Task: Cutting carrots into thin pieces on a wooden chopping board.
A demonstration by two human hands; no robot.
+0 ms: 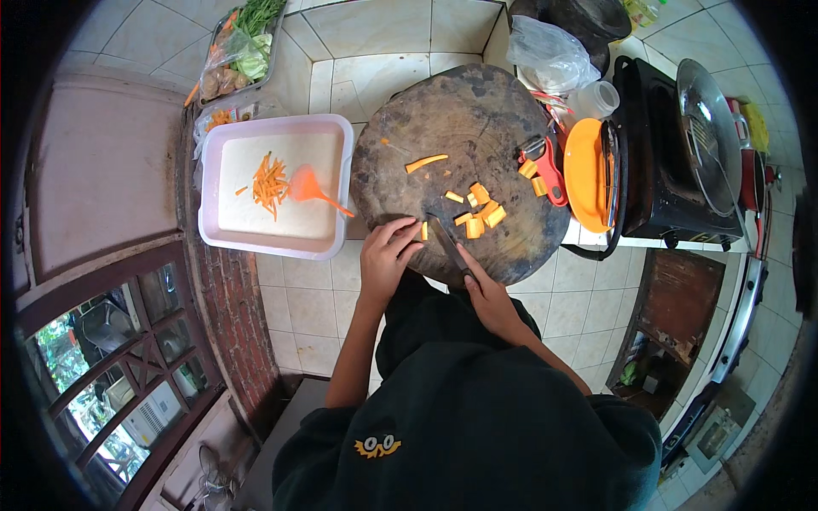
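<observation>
A kitchen knife (449,246) is gripped by its handle in my right hand (492,300), its blade angled up and left over a round wooden chopping block (409,115). Just left of the blade, the fingertips of my left hand (386,259) hold a small orange carrot piece (424,231) against the wood. Several cut carrot chunks (486,214) lie right of the knife tip. Farther back on the block rests a curved carrot sliver (427,163). A red-handled peeler (551,172) lies at the block's right side, with two carrot chunks (533,177) beside it.
Left of the block, a pale plastic tub (211,185) contains carrot sticks (270,182) and an orange spoon (313,190). Vegetables (246,51) fill a tray at the back left. On the right are an orange plate (585,175), a gas stove (658,153) and a wok (709,128).
</observation>
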